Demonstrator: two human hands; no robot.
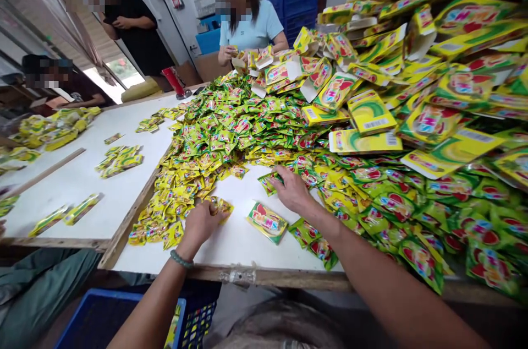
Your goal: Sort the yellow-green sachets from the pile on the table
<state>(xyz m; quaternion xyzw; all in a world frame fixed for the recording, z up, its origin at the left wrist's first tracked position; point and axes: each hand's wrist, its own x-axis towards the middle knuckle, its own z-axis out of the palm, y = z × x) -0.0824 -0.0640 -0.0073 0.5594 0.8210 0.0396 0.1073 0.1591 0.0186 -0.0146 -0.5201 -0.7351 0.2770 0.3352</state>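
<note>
Your left hand (201, 223) is clenched around a small bunch of yellow sachets (220, 206), held just above the white surface (235, 241) at the edge of the yellow heap (181, 195). Your right hand (292, 190) lies flat with fingers spread, not gripping; its fingertips touch a green sachet (269, 181) at the near rim of the big pile. Between your two hands, a little nearer you, a single larger green packet (267, 221) lies flat on the bare surface, apart from both hands.

Green packets (412, 217) spread thickly to your right, and printed cardboard boxes (433, 63) are stacked high behind them. Across the surface a person in a light blue shirt (252, 27) handles a box with both hands. On the left, a second white surface (78, 178) carries small clusters of sachets, with two more people beyond it. A blue crate (99, 316) sits below your left arm.
</note>
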